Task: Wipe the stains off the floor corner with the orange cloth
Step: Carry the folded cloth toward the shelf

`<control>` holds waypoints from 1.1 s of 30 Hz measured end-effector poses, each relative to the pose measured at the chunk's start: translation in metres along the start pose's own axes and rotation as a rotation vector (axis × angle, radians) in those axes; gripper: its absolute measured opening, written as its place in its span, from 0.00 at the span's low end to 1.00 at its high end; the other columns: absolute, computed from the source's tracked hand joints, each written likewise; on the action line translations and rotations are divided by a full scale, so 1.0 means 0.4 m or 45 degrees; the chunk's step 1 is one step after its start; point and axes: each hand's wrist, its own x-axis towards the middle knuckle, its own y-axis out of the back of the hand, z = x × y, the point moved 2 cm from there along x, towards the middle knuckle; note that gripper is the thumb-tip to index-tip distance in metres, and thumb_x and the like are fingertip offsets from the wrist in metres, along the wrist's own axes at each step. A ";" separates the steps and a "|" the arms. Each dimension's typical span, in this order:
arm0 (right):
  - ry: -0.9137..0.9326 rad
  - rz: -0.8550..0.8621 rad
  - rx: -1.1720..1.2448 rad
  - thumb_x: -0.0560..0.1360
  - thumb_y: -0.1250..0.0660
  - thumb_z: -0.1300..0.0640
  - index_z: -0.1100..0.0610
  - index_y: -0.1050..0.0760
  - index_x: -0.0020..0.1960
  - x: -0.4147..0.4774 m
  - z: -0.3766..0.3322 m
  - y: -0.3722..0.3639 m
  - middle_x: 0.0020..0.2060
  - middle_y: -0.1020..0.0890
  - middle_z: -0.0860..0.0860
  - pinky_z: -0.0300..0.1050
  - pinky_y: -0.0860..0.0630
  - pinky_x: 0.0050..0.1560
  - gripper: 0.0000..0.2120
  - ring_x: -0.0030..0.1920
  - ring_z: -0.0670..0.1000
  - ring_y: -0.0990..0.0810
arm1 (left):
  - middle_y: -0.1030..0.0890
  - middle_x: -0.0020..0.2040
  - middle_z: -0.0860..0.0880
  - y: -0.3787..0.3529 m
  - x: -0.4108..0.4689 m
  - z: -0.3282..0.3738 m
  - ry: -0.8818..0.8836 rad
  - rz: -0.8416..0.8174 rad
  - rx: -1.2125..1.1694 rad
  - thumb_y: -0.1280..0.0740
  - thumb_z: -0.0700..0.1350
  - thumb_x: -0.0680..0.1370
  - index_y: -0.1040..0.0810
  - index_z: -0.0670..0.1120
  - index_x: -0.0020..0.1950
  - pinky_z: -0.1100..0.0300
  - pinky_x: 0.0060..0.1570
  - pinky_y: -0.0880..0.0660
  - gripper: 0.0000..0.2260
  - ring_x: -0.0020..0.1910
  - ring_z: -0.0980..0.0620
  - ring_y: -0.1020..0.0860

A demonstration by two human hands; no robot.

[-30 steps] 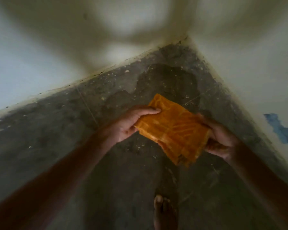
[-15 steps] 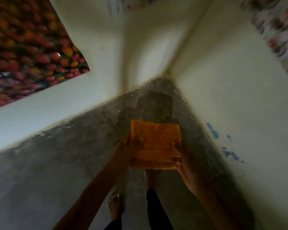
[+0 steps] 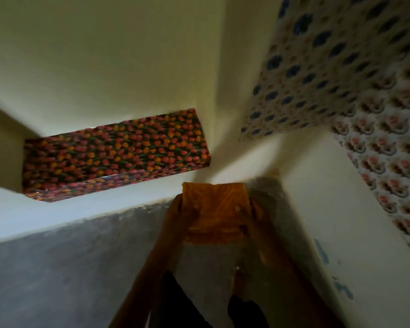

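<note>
— Where is the orange cloth [image 3: 217, 214] held?

— Just below the centre of the frame, stretched flat between both hands. Its left edge is gripped by the left hand [image 3: 182, 210] and its right edge by the right hand [image 3: 252, 213], thumbs laid on top.

— And the surfaces?

— The cloth is folded square and faintly striped, though blur softens it. A rough grey floor [image 3: 69, 268] is seen beneath, meeting smooth cream walls [image 3: 104, 55]. A flower-patterned ledge [image 3: 116, 152] is set at centre left, floral paper [image 3: 365, 91] at upper right.
</note>
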 end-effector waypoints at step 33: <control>-0.146 0.091 -0.355 0.62 0.32 0.39 0.55 0.24 0.67 1.017 0.137 -1.152 0.58 0.18 0.54 0.63 0.20 0.57 0.38 0.57 0.60 0.18 | 0.19 0.50 0.52 1.009 1.063 -0.351 0.090 0.178 0.213 0.35 0.43 0.78 0.23 0.48 0.64 0.69 0.37 0.25 0.14 0.43 0.59 0.21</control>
